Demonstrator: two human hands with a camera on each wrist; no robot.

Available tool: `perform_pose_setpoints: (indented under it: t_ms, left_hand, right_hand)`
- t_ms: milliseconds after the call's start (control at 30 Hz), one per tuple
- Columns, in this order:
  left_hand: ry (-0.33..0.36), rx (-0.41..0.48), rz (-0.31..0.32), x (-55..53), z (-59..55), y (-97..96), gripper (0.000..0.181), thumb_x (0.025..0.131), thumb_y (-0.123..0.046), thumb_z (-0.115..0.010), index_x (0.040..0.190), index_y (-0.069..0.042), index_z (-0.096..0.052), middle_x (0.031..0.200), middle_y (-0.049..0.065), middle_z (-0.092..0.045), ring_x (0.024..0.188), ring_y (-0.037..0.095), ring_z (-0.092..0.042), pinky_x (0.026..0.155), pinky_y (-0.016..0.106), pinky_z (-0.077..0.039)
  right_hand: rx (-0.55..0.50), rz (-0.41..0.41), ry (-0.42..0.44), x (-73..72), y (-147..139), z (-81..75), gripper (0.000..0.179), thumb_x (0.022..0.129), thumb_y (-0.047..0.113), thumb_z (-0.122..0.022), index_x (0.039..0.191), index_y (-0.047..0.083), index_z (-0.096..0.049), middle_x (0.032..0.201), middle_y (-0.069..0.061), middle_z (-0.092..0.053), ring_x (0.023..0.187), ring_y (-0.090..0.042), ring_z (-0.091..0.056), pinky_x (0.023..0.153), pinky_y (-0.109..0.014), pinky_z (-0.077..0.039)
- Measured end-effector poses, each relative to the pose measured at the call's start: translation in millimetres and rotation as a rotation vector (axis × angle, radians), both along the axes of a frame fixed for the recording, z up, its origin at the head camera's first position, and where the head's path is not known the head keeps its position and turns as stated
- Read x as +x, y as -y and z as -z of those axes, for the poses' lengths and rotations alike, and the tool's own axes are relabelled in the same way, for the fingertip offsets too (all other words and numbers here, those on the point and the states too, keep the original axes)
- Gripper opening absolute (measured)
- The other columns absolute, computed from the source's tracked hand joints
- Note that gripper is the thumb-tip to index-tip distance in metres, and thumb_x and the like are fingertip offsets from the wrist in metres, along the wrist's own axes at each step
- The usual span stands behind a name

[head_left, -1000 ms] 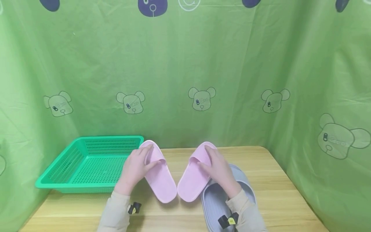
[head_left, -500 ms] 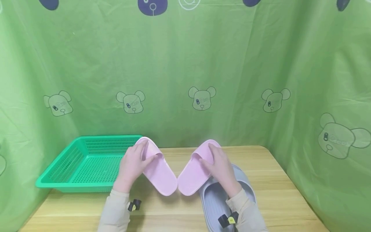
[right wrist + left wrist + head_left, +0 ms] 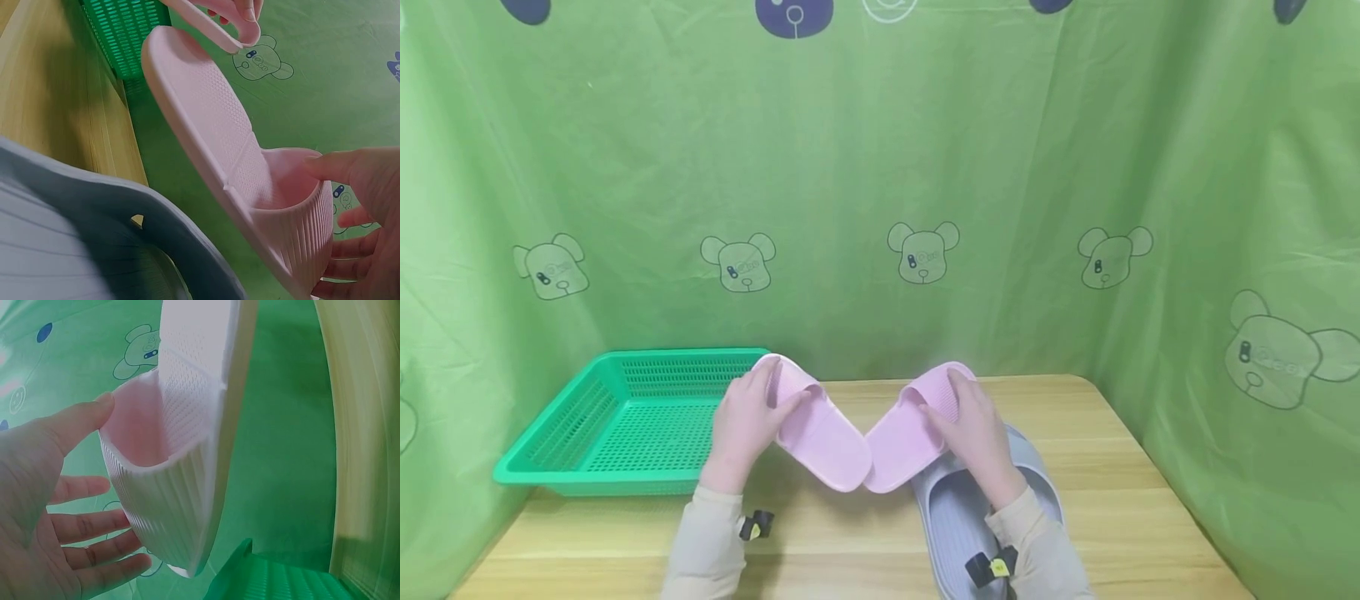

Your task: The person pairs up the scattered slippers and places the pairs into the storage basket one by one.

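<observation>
Two pink slippers are held toes up and apart, heels together, above the table. My left hand [image 3: 741,429] pinches the strap of the left pink slipper [image 3: 829,450]; in the left wrist view the thumb presses the strap's edge and the fingers lie along its ribbed outside. The right pink slipper [image 3: 901,446] hangs from my right hand [image 3: 979,437], which pinches its strap in the same way. In the head view the left slipper's heel overlaps the right one's. Below my right forearm lies a larger grey-blue slipper [image 3: 953,525], partly hidden by that arm.
A green perforated plastic basket [image 3: 523,473] stands on the left of the wooden table [image 3: 1120,517], just beyond my left hand. Behind and at both sides hangs a green curtain [image 3: 850,150] printed with bear heads. A small black device sits at each wrist.
Both pink slippers have risen slightly and tilted, their toes spreading. Their heels have moved up the view, and the left heel now overlaps the right. The basket and grey-blue slipper have stayed put.
</observation>
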State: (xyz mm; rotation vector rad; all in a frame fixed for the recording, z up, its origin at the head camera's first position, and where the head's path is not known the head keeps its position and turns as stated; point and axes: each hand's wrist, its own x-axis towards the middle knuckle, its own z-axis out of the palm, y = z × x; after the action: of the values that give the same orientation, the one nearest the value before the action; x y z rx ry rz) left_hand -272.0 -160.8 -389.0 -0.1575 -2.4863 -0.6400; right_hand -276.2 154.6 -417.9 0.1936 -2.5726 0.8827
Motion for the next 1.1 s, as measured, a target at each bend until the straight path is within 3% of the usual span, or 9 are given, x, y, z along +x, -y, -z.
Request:
perform_pose_setpoints:
  t_ms: [433,1100]
  left_hand:
    - [0.065,0.094,-0.071,1.8,-4.6,-8.1,0.074,0.082,-0.058,-0.068,0.137,-0.011,-0.051,0.115,0.021,-0.066,0.099,0.038,-0.062,0.076,0.051,-0.056]
    - [0.065,0.192,-0.140,2.9,-1.9,-18.3,0.081,0.076,-0.061,-0.072,0.134,-0.007,-0.054,0.117,0.021,-0.065,0.104,0.040,-0.062,0.079,0.054,-0.056]
  right_hand:
    - [-0.010,0.045,0.023,0.0,0.9,-0.4,0.078,0.085,0.044,-0.071,0.144,0.003,-0.041,0.140,-0.024,-0.051,0.125,-0.043,-0.052,0.102,-0.058,-0.045]
    - [-0.030,0.068,0.054,1.6,3.0,1.0,0.083,0.086,0.046,-0.068,0.148,0.002,-0.035,0.148,-0.025,-0.042,0.132,-0.045,-0.045,0.108,-0.060,-0.040]
